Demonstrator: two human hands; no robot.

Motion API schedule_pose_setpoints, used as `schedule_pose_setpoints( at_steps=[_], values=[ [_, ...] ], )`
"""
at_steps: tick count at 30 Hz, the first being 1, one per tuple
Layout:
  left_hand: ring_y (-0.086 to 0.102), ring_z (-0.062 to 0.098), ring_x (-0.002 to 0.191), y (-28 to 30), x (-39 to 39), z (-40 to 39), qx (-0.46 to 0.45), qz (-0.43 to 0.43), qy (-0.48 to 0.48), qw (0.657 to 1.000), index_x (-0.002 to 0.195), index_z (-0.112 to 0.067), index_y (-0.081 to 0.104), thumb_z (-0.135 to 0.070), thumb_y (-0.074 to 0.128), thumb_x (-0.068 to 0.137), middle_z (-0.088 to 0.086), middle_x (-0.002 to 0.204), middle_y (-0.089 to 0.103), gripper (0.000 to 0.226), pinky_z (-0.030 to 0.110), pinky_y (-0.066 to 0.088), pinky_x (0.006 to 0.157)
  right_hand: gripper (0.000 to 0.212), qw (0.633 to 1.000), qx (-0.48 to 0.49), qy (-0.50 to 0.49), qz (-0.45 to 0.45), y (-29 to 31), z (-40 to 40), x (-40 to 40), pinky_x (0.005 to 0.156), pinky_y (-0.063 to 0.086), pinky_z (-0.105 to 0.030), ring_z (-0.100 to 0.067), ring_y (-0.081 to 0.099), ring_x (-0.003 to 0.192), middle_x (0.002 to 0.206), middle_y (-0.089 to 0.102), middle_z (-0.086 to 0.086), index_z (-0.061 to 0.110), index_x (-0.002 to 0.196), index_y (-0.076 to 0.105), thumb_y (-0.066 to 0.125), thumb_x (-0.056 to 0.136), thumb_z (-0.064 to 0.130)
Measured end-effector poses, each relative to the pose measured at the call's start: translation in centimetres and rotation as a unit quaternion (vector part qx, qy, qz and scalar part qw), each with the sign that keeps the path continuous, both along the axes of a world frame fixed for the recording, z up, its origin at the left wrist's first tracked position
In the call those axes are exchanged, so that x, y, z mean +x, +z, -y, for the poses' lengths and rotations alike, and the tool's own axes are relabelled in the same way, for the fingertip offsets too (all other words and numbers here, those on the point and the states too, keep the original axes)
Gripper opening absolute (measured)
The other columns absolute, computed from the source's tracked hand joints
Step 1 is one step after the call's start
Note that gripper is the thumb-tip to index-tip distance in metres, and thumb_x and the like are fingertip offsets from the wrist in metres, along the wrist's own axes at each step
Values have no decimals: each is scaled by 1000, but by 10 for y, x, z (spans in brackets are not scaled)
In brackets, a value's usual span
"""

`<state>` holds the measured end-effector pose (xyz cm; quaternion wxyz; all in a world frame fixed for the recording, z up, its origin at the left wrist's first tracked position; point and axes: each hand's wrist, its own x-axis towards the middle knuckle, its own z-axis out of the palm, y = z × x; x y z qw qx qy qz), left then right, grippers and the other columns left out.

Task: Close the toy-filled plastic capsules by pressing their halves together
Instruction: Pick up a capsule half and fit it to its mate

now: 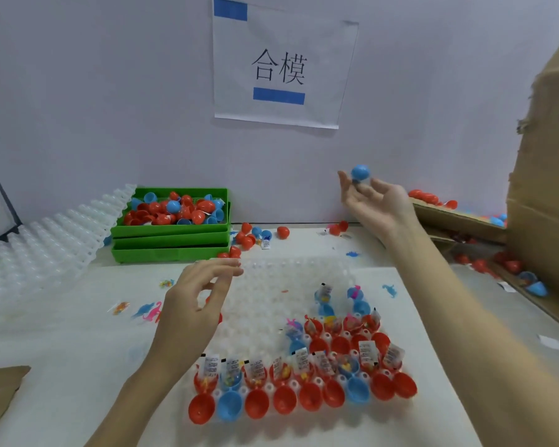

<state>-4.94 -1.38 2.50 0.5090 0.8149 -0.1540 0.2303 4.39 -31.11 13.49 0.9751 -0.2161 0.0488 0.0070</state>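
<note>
A clear socket tray point(271, 285) lies on the white table. Its near rows hold several open red and blue capsule halves point(304, 379), many stuffed with small toys and paper slips. My right hand point(375, 204) is raised palm-up at the right, fingers spread. A closed blue capsule point(361, 172) sits just at its fingertips; whether it touches them I cannot tell. My left hand point(197, 295) hovers over the tray's left part, its fingers loosely curled around nothing.
Stacked green bins point(171, 243) at the back left hold loose red and blue capsules. Spare clear trays point(46, 250) lean at the far left. A cardboard box point(546, 188) with closed capsules stands at the right. Loose capsules point(283, 232) and tiny toy dinosaurs point(149, 312) litter the table.
</note>
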Motion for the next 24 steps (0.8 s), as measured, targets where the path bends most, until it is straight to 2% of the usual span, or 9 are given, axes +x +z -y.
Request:
schedule_pose_setpoints(
  at_steps=[2, 4, 6, 8, 9, 11, 15, 19, 24],
  values=[
    [58, -5, 118, -1, 1, -1, 2, -16, 2, 1000, 103, -22, 79, -39, 49, 98, -12, 116, 72, 35, 3, 43, 90, 37, 992, -121, -24, -14, -2, 11, 9, 106, 49, -30, -26, 64, 115, 132, 62, -21, -10, 138, 48, 39, 112, 15],
    [61, 1, 117, -2, 3, -3, 3, -25, 5, 1000, 99, -22, 79, -36, 50, 101, -12, 112, 73, 32, 8, 45, 90, 35, 929, -367, -30, -35, -20, 11, 7, 96, 51, -27, -20, 65, 110, 119, 68, -10, -4, 139, 55, 46, 110, 14],
    [62, 3, 116, -3, 4, -3, 2, -27, 11, 1000, 97, -23, 79, -29, 53, 104, -12, 109, 74, 28, 13, 47, 90, 27, 791, -612, -22, -4, -43, 4, -3, 79, 53, -23, -17, 68, 99, 108, 74, -4, 4, 128, 69, 59, 104, 14],
    [62, 2, 114, -4, 5, -3, 1, -27, 12, 1000, 95, -23, 79, -27, 54, 104, -12, 107, 74, 28, 10, 46, 88, 16, 607, -793, 4, 54, -61, -3, -16, 70, 50, -18, -11, 69, 90, 100, 76, 2, 14, 111, 77, 68, 99, 16],
    [62, 0, 113, -4, 5, -3, 2, -29, 11, 1000, 94, -23, 79, -27, 53, 105, -12, 107, 74, 29, 7, 46, 86, 13, 529, -845, 25, 76, -69, -7, -21, 68, 49, -15, -7, 67, 86, 97, 74, 6, 17, 107, 79, 70, 97, 17],
    [61, -5, 112, -4, 4, -3, 2, -28, 9, 1000, 91, -24, 79, -26, 53, 105, -12, 105, 74, 30, 4, 45, 84, 13, 433, -894, 62, 96, -78, -13, -27, 68, 49, -14, -5, 65, 83, 97, 72, 8, 18, 106, 80, 71, 97, 17],
    [57, -15, 110, -3, 3, -2, -4, -33, 3, 999, 87, -25, 79, -26, 53, 106, -12, 103, 74, 32, 2, 45, 76, 19, 366, -917, 133, 91, -83, -16, -32, 69, 51, -12, -8, 66, 83, 109, 76, 2, 17, 114, 79, 69, 98, 19],
    [57, -16, 109, -3, 3, -2, -2, -39, 1, 999, 85, -27, 78, -32, 51, 105, -12, 102, 74, 34, 3, 45, 77, 19, 343, -928, 115, 85, -89, -17, -32, 63, 47, -11, -7, 64, 78, 108, 76, 0, 17, 114, 79, 72, 97, 22],
    [61, -6, 106, -4, 4, -1, 10, -41, -1, 999, 84, -26, 78, -38, 49, 103, -12, 100, 74, 36, 9, 48, 79, 14, 352, -928, 88, 83, -98, -17, -29, 59, 43, -9, -5, 62, 75, 97, 71, 4, 16, 109, 78, 73, 96, 20]
  ],
)
